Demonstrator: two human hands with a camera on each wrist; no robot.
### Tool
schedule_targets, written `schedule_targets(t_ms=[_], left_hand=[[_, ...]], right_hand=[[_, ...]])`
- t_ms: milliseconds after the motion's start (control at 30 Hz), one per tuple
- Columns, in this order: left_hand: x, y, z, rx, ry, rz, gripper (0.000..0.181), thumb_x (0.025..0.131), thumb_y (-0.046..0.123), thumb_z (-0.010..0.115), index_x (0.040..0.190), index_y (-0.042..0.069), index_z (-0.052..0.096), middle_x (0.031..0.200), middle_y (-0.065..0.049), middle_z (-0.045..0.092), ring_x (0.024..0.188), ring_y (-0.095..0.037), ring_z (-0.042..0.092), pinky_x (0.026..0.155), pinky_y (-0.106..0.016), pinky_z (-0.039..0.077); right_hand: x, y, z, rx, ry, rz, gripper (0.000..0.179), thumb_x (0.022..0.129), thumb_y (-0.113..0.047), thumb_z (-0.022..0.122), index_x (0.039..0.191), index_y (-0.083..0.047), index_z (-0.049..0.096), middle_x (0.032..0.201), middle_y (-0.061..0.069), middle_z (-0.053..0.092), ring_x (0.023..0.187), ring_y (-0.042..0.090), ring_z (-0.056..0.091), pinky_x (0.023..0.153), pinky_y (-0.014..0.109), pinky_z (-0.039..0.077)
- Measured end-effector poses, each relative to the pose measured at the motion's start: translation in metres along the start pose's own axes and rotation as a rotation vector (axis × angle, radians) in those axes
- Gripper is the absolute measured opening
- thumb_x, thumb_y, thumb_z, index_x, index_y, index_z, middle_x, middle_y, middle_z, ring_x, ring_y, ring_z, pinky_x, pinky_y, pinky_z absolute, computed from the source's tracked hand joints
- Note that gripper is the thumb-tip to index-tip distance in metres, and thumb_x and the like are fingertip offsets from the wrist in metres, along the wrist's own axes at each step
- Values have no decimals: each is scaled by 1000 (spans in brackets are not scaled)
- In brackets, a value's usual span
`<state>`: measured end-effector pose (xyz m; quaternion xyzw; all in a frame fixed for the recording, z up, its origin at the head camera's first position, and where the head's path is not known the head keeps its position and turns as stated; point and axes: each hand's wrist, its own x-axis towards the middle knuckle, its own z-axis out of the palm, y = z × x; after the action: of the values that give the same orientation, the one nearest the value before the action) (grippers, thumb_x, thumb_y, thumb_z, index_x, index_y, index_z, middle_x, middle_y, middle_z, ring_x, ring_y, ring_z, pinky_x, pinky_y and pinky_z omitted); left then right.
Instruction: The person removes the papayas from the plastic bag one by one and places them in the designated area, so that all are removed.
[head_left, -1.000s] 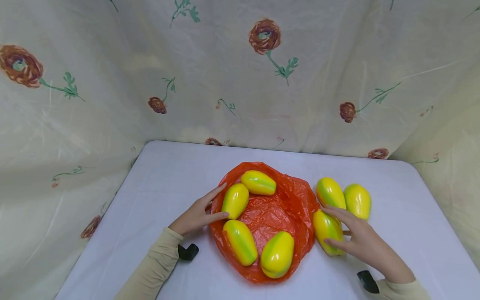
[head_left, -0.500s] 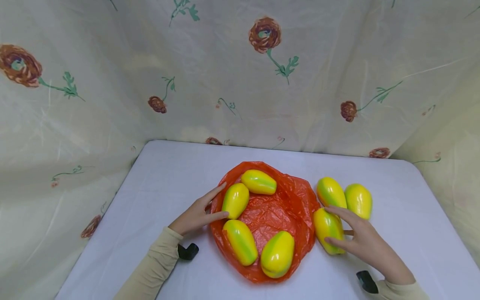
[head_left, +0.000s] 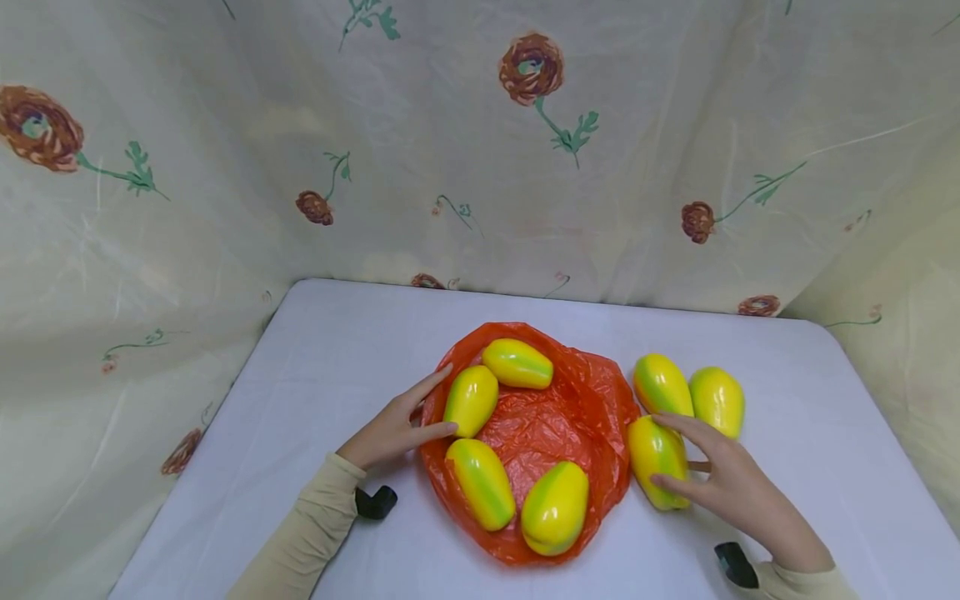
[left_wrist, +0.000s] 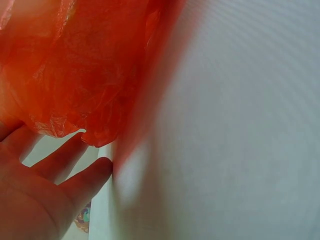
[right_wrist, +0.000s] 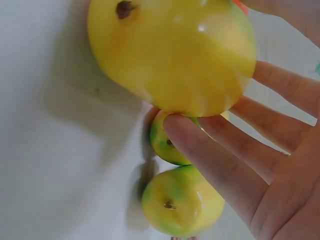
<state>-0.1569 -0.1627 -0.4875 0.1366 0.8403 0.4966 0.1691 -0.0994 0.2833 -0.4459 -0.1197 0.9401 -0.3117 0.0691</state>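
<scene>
Red bag (head_left: 536, 425): left hand (head_left: 386, 433) spread against it, best kept steady.
Fruit (head_left: 657, 462): right hand (head_left: 723, 475) holds it, fingers wide; even pressure best.

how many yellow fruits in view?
7: four fruits inside the red bag; one fruit at the right hand; two fruits just beyond. The bag could hide others.
</scene>
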Motion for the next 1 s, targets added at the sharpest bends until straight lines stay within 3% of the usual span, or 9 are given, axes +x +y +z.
schedule_targets(t_ms=[267,500,800,1000], left_hand=[[0,-1,0,-3,-4,7,86,93,47,75,163,38,27,172,-1,27,151,-30,40,116,-50,47],[-1,1,0,-7,-2,4,86,93,47,75,163,38,27,172,-1,27,151,-30,40,117,-50,47],[-1,1,0,-2,-5,13,86,93,46,75,163,37,27,172,-1,27,152,-30,39,117,-50,46],[1,1,0,4,-5,12,86,93,47,75,163,37,27,172,-2,27,152,-30,39,117,-51,46]], right_hand=[[-4,-8,-9,-60,71,-13,77,81,-33,89,146,-9,54,148,20,57,126,44,59,81,47,65],[-4,-23,-14,-88,122,-40,75,82,-29,89,146,-11,55,146,18,59,125,41,61,87,52,63],[-4,-54,-9,-67,92,-147,72,81,-29,90,145,-19,58,147,7,60,130,31,59,90,49,63],[0,-70,2,-98,35,-190,73,81,-35,89,146,-23,58,149,3,59,135,31,57,96,49,61]])
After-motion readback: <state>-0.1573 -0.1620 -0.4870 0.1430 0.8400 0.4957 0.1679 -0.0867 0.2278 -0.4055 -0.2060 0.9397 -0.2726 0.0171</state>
